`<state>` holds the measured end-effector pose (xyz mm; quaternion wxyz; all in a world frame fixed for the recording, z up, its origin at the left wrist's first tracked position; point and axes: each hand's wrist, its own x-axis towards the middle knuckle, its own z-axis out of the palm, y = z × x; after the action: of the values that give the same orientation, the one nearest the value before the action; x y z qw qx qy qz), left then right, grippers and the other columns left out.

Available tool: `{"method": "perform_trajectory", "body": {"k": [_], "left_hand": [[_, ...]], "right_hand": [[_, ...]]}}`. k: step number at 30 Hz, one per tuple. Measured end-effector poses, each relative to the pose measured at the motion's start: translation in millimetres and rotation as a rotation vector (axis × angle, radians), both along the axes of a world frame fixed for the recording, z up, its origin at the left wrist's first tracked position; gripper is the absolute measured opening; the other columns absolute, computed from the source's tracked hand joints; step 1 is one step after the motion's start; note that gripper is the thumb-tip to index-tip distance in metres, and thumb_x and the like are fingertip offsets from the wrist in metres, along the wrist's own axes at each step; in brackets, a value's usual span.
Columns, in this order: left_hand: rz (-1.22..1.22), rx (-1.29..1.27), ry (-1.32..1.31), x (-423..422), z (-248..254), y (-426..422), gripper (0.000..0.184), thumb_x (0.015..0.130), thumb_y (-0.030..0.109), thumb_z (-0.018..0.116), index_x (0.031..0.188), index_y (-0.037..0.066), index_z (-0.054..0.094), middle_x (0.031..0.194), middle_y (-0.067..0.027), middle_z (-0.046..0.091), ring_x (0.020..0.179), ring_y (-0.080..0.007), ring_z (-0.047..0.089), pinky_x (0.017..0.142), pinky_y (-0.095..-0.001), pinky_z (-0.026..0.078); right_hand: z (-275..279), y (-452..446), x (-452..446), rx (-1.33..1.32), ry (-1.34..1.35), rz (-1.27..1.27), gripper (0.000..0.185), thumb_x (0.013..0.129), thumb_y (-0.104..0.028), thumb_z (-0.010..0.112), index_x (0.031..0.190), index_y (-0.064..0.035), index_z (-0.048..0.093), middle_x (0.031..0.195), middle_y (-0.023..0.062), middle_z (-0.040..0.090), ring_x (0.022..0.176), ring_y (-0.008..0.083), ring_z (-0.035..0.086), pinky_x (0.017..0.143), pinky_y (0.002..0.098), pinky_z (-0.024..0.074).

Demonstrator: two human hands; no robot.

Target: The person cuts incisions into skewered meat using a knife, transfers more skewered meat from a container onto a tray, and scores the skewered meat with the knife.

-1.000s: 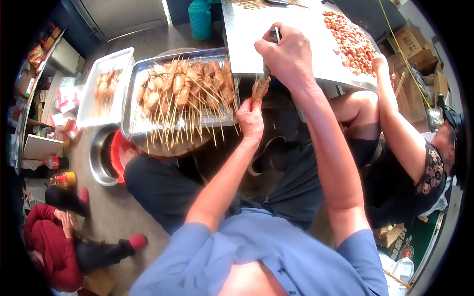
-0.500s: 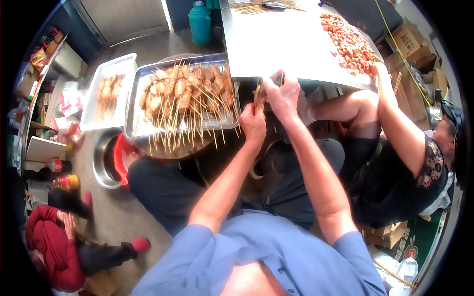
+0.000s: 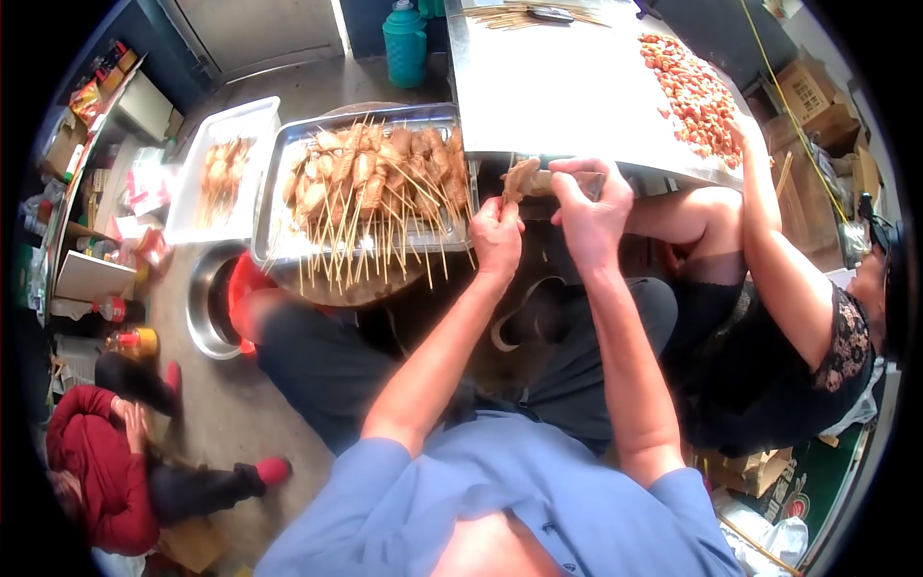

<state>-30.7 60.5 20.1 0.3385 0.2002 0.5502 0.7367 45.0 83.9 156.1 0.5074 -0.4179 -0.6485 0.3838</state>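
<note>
My left hand (image 3: 497,236) pinches a brown piece of meat (image 3: 520,180), which points up from its fingertips just off the table's near edge. Close on its right, my right hand (image 3: 594,212) is closed round a tool whose shape is mostly hidden; its light end touches or nearly touches the meat. To the left, a metal tray (image 3: 264,216) holds a heap of skewered meat (image 3: 370,168), the sticks hanging over the near rim. Beyond it stands a white tub (image 3: 185,216) with more skewers (image 3: 224,178).
The white table (image 3: 558,91) bears loose sticks (image 3: 519,16), a dark object and a pile of red pieces (image 3: 687,96). A co-worker's hand (image 3: 745,135) is at the pile. A metal basin (image 3: 207,313), a red basin and a seated person (image 3: 101,471) are at left.
My right hand has come down from over the table to beside the meat, and its grip on the tool has turned. The meat now leans to the right. The view has shifted slightly.
</note>
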Motion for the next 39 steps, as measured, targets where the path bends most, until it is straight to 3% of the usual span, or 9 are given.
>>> {"method": "perform_trajectory", "body": {"k": [5,9,12,22,27,31,35,39], "left_hand": [[-0.015,0.018,-0.068,-4,3,-2,0.014,0.092,0.012,0.057,0.082,0.002,0.06,0.06,0.0015,0.053,0.052,-0.0054,0.045,0.048,-0.0231,0.035],[-0.012,-0.03,-0.042,-6,7,-4,0.015,0.092,0.012,0.057,0.082,0.002,0.06,0.06,0.0012,0.054,0.052,-0.0054,0.045,0.048,-0.023,0.035],[-0.043,-0.021,-0.056,-6,4,-1,0.011,0.091,0.01,0.058,0.085,0.001,0.06,0.065,-0.0009,0.057,0.056,-0.0066,0.049,0.053,-0.0211,0.037],[-0.045,-0.013,-0.073,-10,13,1,0.011,0.091,0.009,0.058,0.084,0.001,0.06,0.064,-0.002,0.058,0.056,-0.0072,0.049,0.054,-0.0213,0.037],[-0.046,-0.006,-0.077,-8,10,1,0.011,0.092,0.008,0.057,0.083,0.001,0.06,0.064,-0.0019,0.058,0.056,-0.0073,0.049,0.054,-0.021,0.038],[-0.072,-0.015,-0.057,-4,11,0,0.012,0.092,0.01,0.058,0.083,0.002,0.06,0.064,-0.0013,0.058,0.054,-0.0066,0.049,0.053,-0.0208,0.037],[-0.068,-0.02,-0.047,-10,15,-2,0.013,0.092,0.01,0.058,0.083,0.002,0.06,0.063,-0.0013,0.058,0.054,-0.0064,0.048,0.052,-0.0204,0.036],[-0.096,-0.053,-0.048,-14,18,-2,0.011,0.091,0.009,0.059,0.083,0.002,0.06,0.063,-0.0015,0.058,0.053,-0.0071,0.048,0.052,-0.021,0.037]], "right_hand": [[-32,13,-21,-0.034,0.005,-0.016,0.006,0.074,-0.005,0.067,0.079,-0.0026,0.066,0.062,0.0024,0.061,0.055,0.0068,0.053,0.053,0.0241,0.0436],[-17,-4,-6,-0.035,0.077,0.014,0.005,0.078,-0.001,0.066,0.082,-0.0012,0.064,0.065,0.0002,0.061,0.057,0.0029,0.051,0.051,0.0201,0.0412],[8,-28,10,-0.055,0.095,0.037,0.005,0.081,0.0,0.064,0.086,-0.0002,0.062,0.073,0.0034,0.064,0.054,0.0033,0.053,0.046,0.0185,0.0417],[-8,-11,4,-0.109,0.217,0.033,0.005,0.081,0.001,0.063,0.086,0.0007,0.061,0.078,0.0054,0.066,0.052,0.0045,0.054,0.044,0.0194,0.0423],[3,-35,30,-0.084,0.239,0.065,0.008,0.082,0.004,0.064,0.086,0.0002,0.058,0.09,0.0081,0.067,0.058,0.0063,0.057,0.045,0.0181,0.0447],[3,-37,31,-0.032,0.215,0.082,0.008,0.082,0.004,0.063,0.086,-0.0005,0.057,0.091,0.007,0.067,0.063,0.0056,0.058,0.046,0.0181,0.0459],[-6,-23,16,-0.072,0.212,0.07,0.006,0.082,0.001,0.064,0.087,-0.0011,0.061,0.079,0.0031,0.065,0.057,0.0033,0.055,0.046,0.0182,0.0433],[-7,-20,11,-0.053,0.198,0.078,0.006,0.081,0.001,0.063,0.087,-0.0008,0.063,0.078,0.0029,0.066,0.056,0.0037,0.054,0.046,0.0184,0.0434]]}}
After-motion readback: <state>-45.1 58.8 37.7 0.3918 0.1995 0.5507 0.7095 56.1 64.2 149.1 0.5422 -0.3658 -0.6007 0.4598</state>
